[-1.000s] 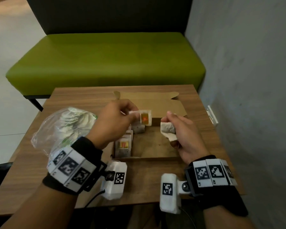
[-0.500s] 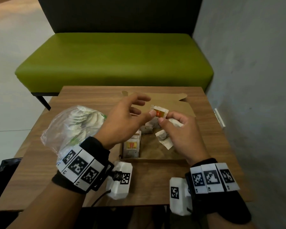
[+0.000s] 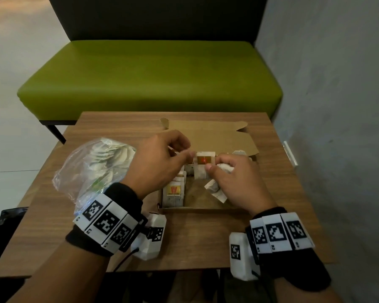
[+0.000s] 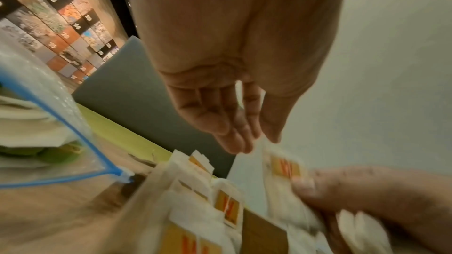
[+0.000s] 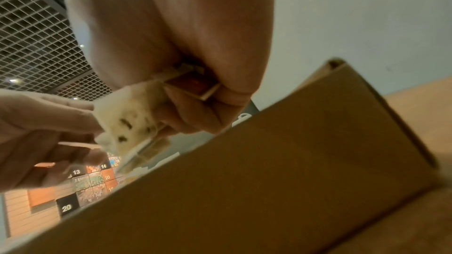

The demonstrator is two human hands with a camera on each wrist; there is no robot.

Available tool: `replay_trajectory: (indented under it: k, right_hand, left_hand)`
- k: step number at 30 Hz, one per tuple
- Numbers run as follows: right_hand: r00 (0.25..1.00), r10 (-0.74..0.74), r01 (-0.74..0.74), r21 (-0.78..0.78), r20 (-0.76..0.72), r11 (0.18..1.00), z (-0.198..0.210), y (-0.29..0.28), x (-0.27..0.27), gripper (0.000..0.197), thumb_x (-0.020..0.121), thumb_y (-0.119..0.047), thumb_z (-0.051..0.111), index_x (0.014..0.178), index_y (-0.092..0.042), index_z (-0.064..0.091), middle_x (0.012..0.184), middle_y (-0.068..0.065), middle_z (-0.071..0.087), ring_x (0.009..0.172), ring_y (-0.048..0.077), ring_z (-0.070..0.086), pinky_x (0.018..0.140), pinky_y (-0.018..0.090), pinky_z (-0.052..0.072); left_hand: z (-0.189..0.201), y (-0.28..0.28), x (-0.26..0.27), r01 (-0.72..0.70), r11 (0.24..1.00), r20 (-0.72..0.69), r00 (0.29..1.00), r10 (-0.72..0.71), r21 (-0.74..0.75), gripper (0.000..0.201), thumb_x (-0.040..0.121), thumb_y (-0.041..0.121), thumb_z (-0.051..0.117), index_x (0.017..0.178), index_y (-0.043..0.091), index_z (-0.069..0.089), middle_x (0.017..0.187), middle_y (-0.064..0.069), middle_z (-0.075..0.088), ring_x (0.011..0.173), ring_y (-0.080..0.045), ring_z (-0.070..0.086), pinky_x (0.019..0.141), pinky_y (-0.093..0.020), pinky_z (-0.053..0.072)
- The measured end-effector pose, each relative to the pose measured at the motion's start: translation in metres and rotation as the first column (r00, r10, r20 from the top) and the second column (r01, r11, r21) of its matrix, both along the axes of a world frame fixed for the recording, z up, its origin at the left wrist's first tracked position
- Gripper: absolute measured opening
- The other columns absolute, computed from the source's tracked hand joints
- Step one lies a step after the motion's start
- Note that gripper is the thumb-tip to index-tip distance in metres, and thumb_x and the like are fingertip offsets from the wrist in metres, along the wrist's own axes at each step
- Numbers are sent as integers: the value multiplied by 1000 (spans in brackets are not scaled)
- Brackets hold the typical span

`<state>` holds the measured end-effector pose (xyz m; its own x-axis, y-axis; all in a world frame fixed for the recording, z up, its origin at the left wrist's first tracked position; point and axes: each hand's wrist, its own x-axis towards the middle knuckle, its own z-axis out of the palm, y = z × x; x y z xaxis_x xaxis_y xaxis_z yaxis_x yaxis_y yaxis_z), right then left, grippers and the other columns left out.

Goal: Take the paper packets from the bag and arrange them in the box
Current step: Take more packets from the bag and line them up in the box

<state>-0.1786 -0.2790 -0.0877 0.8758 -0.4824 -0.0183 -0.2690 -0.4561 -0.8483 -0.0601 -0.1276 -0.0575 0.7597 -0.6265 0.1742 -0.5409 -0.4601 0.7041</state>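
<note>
Over the open cardboard box (image 3: 206, 136) we see both hands meeting at one paper packet (image 3: 202, 166), a white sachet with an orange-red label, held above the box interior.

Right hand (image 3: 234, 178): thumb and curled fingers pinch that packet at its lower edge. The right wrist view shows further crumpled packets (image 5: 127, 121) bunched in the same palm; the head view shows one of these poking out below the hand.

Left hand (image 3: 160, 162): fingers loosely extended, tips at the packet's upper left edge. In the left wrist view the fingers (image 4: 229, 128) are straight and close together, just touching the packet top; we cannot tell whether they actually pinch it.

Inside the box, a row of packets (image 3: 173, 191) stands along the left wall, labels facing us; the right part of the floor is bare cardboard.

The clear plastic bag (image 3: 92, 169) lies on the wooden table (image 3: 195, 237) left of the box, with more white packets inside. A green bench (image 3: 149, 75) stands behind the table.
</note>
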Motion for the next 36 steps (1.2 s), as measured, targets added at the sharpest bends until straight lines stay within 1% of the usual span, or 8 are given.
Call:
replay_trajectory:
  k: [4, 9, 12, 19, 23, 30, 33, 36]
  right_hand:
    - [984, -16, 3, -73, -180, 997, -3, -1, 12, 21, 94, -35, 67, 75, -26, 68, 73, -7, 68, 68, 8, 63, 56, 24, 43]
    - [948, -43, 18, -84, -314, 996, -2, 5, 35, 17, 93, -37, 68, 86, -22, 71, 81, 0, 71, 67, 12, 66, 57, 25, 48]
    - [939, -69, 44, -83, -338, 996, -5, 11, 42, 20, 91, -35, 71, 80, -18, 69, 82, 4, 73, 74, 17, 68, 66, 28, 54]
    - [950, -232, 234, -17, -207, 972, 1, 8, 33, 26, 93, -46, 66, 86, -21, 70, 78, -1, 69, 72, 13, 65, 55, 25, 42]
    - [927, -374, 370, 285, -43, 884, 4, 6, 26, 41, 96, -52, 59, 83, -13, 68, 75, 13, 68, 69, 23, 61, 60, 33, 45]
    - [947, -321, 207, 710, 28, 673, 21, 19, 20, 37, 101, -45, 52, 87, -13, 63, 62, 1, 61, 44, 7, 52, 35, 19, 36]
    - [953, -298, 160, 760, 46, 630, 19, 18, 14, 38, 101, -46, 52, 91, -10, 60, 68, 4, 59, 47, 9, 51, 33, 18, 31]
    - [935, -353, 163, 848, 29, 504, 18, 13, 10, 35, 100, -47, 53, 91, -13, 57, 69, 3, 54, 46, 7, 46, 31, 15, 29]
  left_hand:
    - [-8, 14, 17, -173, 981, 4, 985, 173, 86, 14, 89, 36, 70, 94, 24, 64, 82, 15, 61, 76, 0, 59, 58, -17, 37]
    - [-16, 22, 24, -181, 973, -64, 979, 192, 145, 16, 87, 37, 72, 87, 22, 68, 80, 10, 66, 76, -2, 60, 57, -17, 37]
    - [-17, 23, 25, -172, 970, -93, 977, 189, 172, 16, 88, 38, 71, 87, 22, 68, 80, 9, 65, 75, -2, 59, 56, -17, 35]
    - [-9, 22, 22, -193, 968, -5, 981, 196, 162, 16, 91, 40, 65, 94, 24, 64, 81, 13, 62, 77, -1, 59, 57, -16, 38]
    - [8, 9, 0, 31, 999, -59, 998, -29, 42, 26, 90, 53, 62, 93, 28, 65, 83, 13, 68, 74, 2, 62, 62, -22, 50]
    - [2, -13, -28, 135, 988, -326, 933, -151, -69, 18, 90, 40, 68, 92, 22, 67, 82, -1, 72, 73, -16, 70, 72, -45, 59]
    - [5, -13, -26, 25, 981, -471, 875, -116, -195, 17, 94, 27, 66, 92, 10, 68, 83, -14, 70, 64, -11, 66, 59, -34, 59]
    - [8, -12, -23, -43, 969, -541, 835, -99, -243, 19, 94, 20, 66, 96, 1, 65, 79, -11, 66, 57, -5, 61, 50, -19, 49]
